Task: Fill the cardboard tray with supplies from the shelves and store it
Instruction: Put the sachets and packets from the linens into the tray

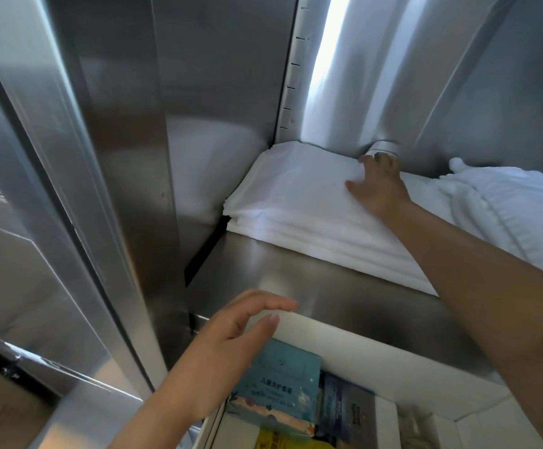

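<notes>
Left hand (231,345) open over tray (344,338) — right hand (378,186) flat on linens (296,202).

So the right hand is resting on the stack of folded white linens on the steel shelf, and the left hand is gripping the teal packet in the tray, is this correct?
Not quite. In the head view the left hand is open, fingers spread, over the teal packet at the tray's corner; it has no grip on it. The rest holds: the right hand rests on the stack of folded white linens on the steel shelf.
</notes>
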{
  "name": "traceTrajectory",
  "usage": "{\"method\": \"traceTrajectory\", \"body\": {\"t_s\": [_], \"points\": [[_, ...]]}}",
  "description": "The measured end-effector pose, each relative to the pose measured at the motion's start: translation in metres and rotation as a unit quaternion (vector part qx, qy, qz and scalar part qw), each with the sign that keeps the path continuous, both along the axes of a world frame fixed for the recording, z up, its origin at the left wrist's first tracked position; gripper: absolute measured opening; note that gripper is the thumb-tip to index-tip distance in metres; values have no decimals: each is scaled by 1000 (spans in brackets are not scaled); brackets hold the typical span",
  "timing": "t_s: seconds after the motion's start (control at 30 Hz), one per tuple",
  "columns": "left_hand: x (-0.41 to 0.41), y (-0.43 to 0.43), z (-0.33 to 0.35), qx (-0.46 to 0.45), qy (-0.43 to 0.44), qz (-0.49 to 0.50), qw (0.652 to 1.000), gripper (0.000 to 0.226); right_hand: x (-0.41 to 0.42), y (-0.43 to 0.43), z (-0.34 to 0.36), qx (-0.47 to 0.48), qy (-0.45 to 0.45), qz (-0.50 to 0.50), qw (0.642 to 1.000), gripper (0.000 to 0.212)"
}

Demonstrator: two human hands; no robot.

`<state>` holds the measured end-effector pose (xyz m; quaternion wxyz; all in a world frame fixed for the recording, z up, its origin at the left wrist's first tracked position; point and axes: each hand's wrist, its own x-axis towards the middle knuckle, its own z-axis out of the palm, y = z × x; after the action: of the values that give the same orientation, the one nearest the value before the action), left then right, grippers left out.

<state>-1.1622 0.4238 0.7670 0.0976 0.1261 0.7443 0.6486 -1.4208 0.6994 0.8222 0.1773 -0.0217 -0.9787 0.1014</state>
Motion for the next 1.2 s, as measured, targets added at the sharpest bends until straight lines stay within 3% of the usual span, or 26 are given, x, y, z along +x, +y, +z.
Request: {"method": "traceTrajectory", "body": {"t_s": [0.23,0.67,0.87,1.0,1.1,1.2], "points": [[0,0,2,-10,4,5,1000,25,20,-3,-3,-61,38,23,997,45],[0,0,5,-4,24,10,1000,22,99,-3,-25,-31,81,125,988,46],[1,0,5,-5,22,5,1000,28,111,4,-6,36,128,88,987,31],[1,0,5,-5,18,5,1000,26,95,-1,11,-33,80,34,996,41],[2,0,6,3,13,0,1000,26,84,-11,9,5,23,23,999,62],[2,0,8,6,13,-4,1000,25,75,-20,3,65,-34,4,997,67]]}}
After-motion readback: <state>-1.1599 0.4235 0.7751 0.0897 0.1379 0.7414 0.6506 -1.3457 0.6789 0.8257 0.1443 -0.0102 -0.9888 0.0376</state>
